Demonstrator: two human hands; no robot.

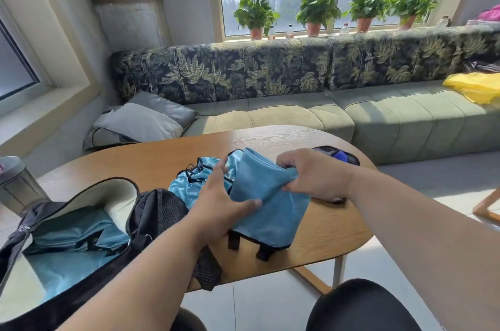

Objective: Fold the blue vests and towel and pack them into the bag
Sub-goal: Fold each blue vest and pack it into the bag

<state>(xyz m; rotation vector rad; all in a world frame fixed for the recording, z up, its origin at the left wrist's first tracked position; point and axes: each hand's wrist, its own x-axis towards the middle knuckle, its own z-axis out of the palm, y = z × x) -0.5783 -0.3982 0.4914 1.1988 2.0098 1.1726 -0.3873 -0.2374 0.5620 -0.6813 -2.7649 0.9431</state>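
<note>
Sunlit lounge, wooden bench (311,238) w/ sofa behind: both hands pinch a blue vest (267,201) mid-fold, left hand (224,203) at its near edge, right hand (313,174) bunching the top, prob. to square it. Bag (151,211) lies open at left, blue cloth already inside; another vest (189,182) waits between.

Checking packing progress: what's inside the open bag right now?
The bag lies open on the table; blue folded fabric fills its pale interior. How many pieces, or whether it's vest or towel, can't be told, and anything beneath is covered.
</note>
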